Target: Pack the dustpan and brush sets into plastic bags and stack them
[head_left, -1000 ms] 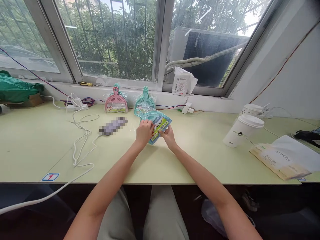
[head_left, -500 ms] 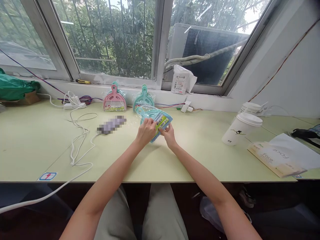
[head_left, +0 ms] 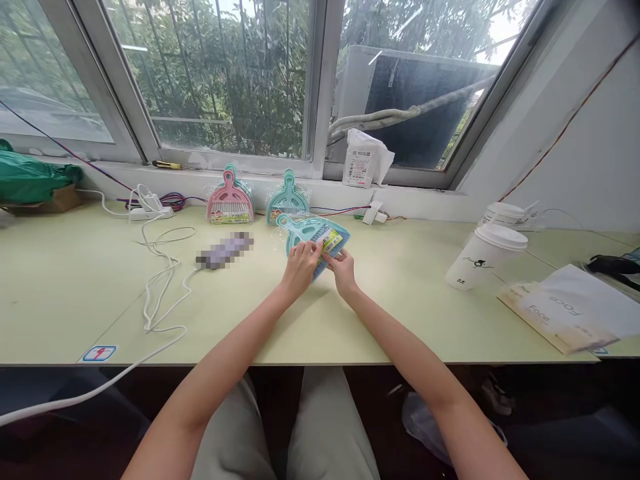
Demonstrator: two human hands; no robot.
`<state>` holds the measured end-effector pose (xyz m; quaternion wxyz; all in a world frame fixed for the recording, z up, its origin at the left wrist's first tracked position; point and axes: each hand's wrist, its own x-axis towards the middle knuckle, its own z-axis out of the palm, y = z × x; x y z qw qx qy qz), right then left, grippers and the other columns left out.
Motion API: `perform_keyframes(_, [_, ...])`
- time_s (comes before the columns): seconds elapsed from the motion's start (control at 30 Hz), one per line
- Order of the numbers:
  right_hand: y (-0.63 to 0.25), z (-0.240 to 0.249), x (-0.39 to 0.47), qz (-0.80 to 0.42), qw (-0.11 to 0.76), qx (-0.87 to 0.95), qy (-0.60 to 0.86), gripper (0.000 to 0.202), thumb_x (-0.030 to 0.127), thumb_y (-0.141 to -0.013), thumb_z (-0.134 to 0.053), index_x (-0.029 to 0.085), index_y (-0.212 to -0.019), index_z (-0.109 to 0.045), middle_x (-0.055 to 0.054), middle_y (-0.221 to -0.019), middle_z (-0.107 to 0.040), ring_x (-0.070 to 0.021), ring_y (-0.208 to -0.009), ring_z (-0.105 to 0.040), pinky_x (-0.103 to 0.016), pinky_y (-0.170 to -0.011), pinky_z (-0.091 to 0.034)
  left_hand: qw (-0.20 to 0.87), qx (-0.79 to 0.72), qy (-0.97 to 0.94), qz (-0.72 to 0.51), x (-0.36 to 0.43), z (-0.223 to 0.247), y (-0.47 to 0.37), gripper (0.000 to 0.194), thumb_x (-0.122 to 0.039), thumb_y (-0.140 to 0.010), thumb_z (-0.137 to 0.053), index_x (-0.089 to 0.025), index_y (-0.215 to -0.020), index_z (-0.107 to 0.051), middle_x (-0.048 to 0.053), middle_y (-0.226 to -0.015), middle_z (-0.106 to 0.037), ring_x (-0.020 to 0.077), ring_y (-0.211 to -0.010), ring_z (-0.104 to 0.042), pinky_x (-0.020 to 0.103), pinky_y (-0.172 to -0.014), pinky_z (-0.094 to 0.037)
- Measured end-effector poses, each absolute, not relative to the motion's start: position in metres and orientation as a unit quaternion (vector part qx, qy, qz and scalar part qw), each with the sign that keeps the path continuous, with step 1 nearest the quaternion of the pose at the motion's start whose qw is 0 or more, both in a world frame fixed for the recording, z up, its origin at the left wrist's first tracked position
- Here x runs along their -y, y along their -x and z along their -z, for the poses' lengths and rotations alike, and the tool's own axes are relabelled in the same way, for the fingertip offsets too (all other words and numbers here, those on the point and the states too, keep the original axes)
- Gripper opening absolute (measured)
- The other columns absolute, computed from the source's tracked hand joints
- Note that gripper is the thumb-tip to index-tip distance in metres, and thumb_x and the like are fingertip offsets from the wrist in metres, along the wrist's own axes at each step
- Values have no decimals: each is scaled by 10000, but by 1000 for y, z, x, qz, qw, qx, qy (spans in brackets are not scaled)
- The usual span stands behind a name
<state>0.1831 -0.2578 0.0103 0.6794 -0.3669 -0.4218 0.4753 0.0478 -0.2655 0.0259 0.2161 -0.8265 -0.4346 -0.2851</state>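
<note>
Both hands hold a teal dustpan-and-brush set (head_left: 301,230) above the table, tilted with its handle to the upper left. A yellow-green label crosses its blue bristles, and clear wrap shines around the handle. My left hand (head_left: 301,267) is closed on the near edge, fingers over the label. My right hand (head_left: 343,270) grips the lower right edge, its thumb near the label. Behind it, similar teal sets (head_left: 289,199) lean together against the wall. Left of those stand wrapped sets with a pink dustpan and brush (head_left: 230,200) in front.
White cable (head_left: 167,267) winds over the left of the table, beside a blurred-out object (head_left: 225,251) and a power strip (head_left: 150,212). To the right are a white paper cup (head_left: 485,257) and a flat paper packet (head_left: 565,307). A tissue pack (head_left: 363,160) sits on the sill.
The dustpan-and-brush set has shifted slightly right and turned a little in my hands. My left hand has slid a little to the right along it.
</note>
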Motion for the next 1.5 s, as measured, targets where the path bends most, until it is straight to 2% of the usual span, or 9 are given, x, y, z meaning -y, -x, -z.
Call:
perform_keyframes(0.23, [-184,-15,261,-471,681,430,359,538,342,-584,-822,183,-1040,-584,-32,-859,-690,-163,-778,-645,-322,-748,-550,205,434,810,337,273,-25,-52,579,-12,-835,-376,-225,-1364,-470,137,-1265,-514,277,-1179,-476,470,-1009,-362])
perform_keyframes(0.47, [-188,-16,260,-460,700,419,351,552,333,-586,-819,182,-1056,-573,-48,-899,-696,-169,-796,-652,-316,-733,-552,123,367,840,380,257,-16,-50,532,19,-833,-333,-188,-1294,-499,129,-1498,-330,266,-1462,-134,530,-1151,-209])
perform_keyframes(0.6, [-186,-15,261,-454,709,410,351,532,322,-601,-806,172,-1059,-580,-60,-924,-701,-171,-804,-657,-314,-738,-551,63,296,888,346,257,-13,-51,632,57,-829,-240,-193,-1382,-417,110,-1550,-260,206,-1470,-88,498,-1182,-119])
perform_keyframes(0.7, [-185,-16,261,-448,734,376,344,482,311,-598,-806,157,-1006,-602,-79,-997,-696,-182,-882,-657,-319,-784,-554,43,284,861,419,264,-17,-54,598,-44,-894,-312,-245,-1457,-308,85,-1561,-241,195,-1471,-78,490,-1188,-50])
perform_keyframes(0.8, [-185,-18,261,-463,748,346,326,449,298,-581,-819,147,-952,-616,-92,-1053,-685,-206,-960,-652,-336,-822,-560,3,334,719,609,269,-24,-56,679,-276,-899,-520,-264,-1493,-190,107,-1586,-129,236,-1475,-50,485,-1187,-57])
perform_keyframes(0.9, [-184,-21,262,-483,746,341,306,459,286,-586,-820,152,-979,-624,-89,-1057,-685,-225,-1021,-641,-350,-840,-568,-178,385,530,734,265,-31,-55,877,-425,-824,-645,-285,-1497,-100,108,-1594,-43,252,-1468,-109,444,-1179,-178])
perform_keyframes(1.03, [-181,-22,262,-499,736,352,292,424,272,-584,-820,153,-943,-629,-85,-1007,-697,-238,-1037,-639,-368,-860,-570,-530,334,417,658,255,-29,-56,695,-484,-803,-658,-244,-1382,-358,122,-1462,-405,269,-1304,-457,401,-1037,-437])
perform_keyframes(1.17, [-185,-23,258,-496,752,321,292,389,246,-566,-820,157,-886,-617,-73,-979,-699,-225,-997,-653,-369,-889,-559,-667,291,424,539,253,-17,-63,600,-409,-718,-762,-217,-1223,-499,102,-1279,-589,268,-1163,-581,412,-968,-487])
perform_keyframes(1.5, [-187,-18,253,-533,717,345,287,397,217,-571,-819,166,-908,-617,-52,-1019,-684,-187,-972,-652,-339,-913,-547,-622,282,421,596,246,-26,-46,515,-354,-696,-758,-203,-1138,-539,53,-1117,-668,213,-1010,-640,309,-823,-532])
